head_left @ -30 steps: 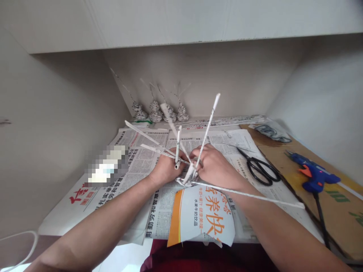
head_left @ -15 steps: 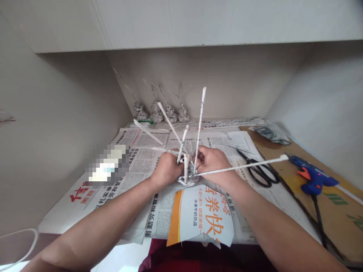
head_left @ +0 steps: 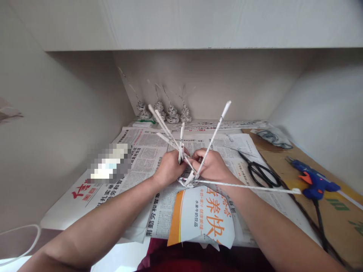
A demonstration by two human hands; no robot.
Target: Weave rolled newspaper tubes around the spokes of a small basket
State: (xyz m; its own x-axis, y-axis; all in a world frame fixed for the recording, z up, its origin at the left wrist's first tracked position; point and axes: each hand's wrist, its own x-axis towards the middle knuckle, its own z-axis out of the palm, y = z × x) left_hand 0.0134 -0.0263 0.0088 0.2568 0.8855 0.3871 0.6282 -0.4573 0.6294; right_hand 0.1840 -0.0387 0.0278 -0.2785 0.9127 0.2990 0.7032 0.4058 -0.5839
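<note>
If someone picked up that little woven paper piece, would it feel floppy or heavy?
The woven paper piece is probably light, since it looks made of thin rolled paper. Its sticks seem fairly stiff, as they jut out straight. Because they spread unevenly, it might tip if set down and nudged.

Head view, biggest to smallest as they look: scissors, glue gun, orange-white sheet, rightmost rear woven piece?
1. Orange-white sheet
2. Glue gun
3. Scissors
4. Rightmost rear woven piece
Apparent size only; the woven piece sits farthest back.
</note>
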